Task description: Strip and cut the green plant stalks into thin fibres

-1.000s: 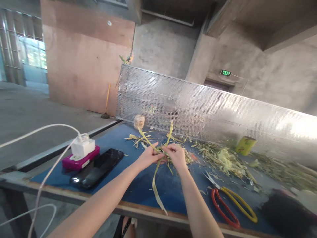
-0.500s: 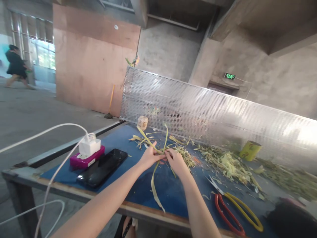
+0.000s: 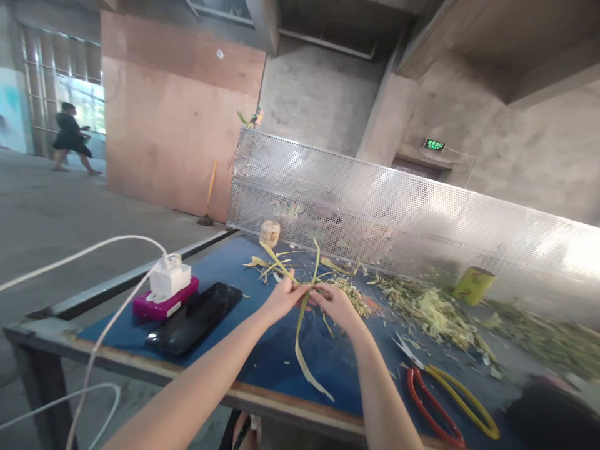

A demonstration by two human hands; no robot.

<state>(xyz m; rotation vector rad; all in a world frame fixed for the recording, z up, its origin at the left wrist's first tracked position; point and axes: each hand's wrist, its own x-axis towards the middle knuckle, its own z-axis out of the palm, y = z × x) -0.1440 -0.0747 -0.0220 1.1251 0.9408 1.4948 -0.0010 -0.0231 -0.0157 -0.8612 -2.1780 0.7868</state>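
Note:
Long yellow-green leaf strips (image 3: pixel 301 350) cross between my two hands, above the blue tabletop. My left hand (image 3: pixel 283 296) is closed on the strips, thumb and fingers pinched close to the crossing. From the other side my right hand (image 3: pixel 334 301) pinches the same strips, its fingertips almost touching the left ones. Two strip ends point up and away from me, and one long tail hangs toward the table's front edge. The exact crossing is partly hidden by my fingers. Scissors (image 3: pixel 422 364) with one red and one yellow handle lie apart to the right of my right arm.
Left on the table (image 3: pixel 262 356) are a black phone (image 3: pixel 194 317) and a magenta power strip (image 3: pixel 164 301) with a white charger. Plant shreds (image 3: pixel 435 312) and a yellow-green can (image 3: pixel 474 285) lie right. A perforated metal panel (image 3: pixel 356 187) stands behind. A person (image 3: pixel 71 137) walks far left.
The long hanging tail has swung to the right, and the upright strip end has shifted slightly. Both hands stay pinched at nearly the same spot. The distant person has moved right.

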